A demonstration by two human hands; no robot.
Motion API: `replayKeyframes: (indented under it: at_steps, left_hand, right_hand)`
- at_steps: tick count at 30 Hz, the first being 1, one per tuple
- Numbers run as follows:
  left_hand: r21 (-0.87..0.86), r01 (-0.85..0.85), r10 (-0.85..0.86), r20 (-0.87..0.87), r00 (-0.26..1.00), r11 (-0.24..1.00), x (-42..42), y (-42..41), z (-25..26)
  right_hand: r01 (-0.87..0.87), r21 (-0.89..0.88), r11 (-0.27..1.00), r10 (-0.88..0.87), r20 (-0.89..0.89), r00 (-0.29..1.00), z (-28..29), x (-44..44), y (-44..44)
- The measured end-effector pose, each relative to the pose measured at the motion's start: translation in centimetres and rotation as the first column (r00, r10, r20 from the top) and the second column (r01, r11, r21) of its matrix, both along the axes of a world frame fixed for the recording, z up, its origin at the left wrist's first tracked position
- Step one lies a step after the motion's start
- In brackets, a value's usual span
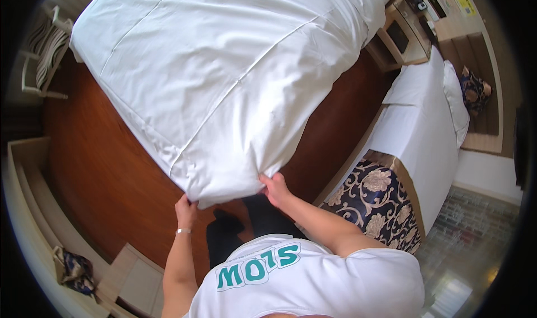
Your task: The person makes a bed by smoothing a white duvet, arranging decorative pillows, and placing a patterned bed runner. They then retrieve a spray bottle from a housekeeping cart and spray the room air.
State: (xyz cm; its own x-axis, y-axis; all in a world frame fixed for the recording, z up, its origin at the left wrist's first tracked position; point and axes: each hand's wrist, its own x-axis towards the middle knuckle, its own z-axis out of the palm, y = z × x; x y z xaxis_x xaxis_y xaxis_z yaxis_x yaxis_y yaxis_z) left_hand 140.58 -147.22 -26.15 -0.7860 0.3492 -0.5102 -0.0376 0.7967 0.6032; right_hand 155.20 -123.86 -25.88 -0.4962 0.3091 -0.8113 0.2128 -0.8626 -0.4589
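Observation:
A white duvet (pixel 218 79) covers the bed in front of me, with creases and two long seam lines across it. My left hand (pixel 186 211) grips its near left corner just above the wooden floor. Further right, my right hand (pixel 275 190) pinches the near edge of the same duvet, the cloth bunched and folded at the fingers. Between the two hands the edge is lifted and pulled towards my body. The mattress beneath is hidden by the cloth.
To the right stands a second bed with white sheets (pixel 423 137) and a dark floral bed runner (pixel 377 200). A nightstand (pixel 402 41) is between the bedheads. A chair (pixel 46 54) is at the far left; a floral cushion (pixel 73 272) lies at lower left. Reddish-brown floor (pixel 105 163) surrounds the bed.

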Motion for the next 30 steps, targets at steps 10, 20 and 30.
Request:
replayKeyframes:
  at_steps: [10,20,30]
  left_hand:
    - [-0.224,0.437,-0.343,0.358,0.868,0.871,0.8,-11.7,-4.6]
    - [0.069,0.257,-0.263,0.401,0.878,0.964,-7.6,-9.4,-7.4]
    - [0.033,0.398,-0.317,-0.547,0.775,0.917,-13.2,13.9,3.2]
  right_hand:
    - [-0.067,0.07,0.995,0.018,0.544,0.839,-10.0,4.3,-6.3]
    - [0.508,0.405,0.76,-0.615,0.197,0.764,-10.5,-7.7,3.7]
    - [-0.139,0.656,0.742,-0.308,0.517,0.798,-7.7,-0.6,10.3]
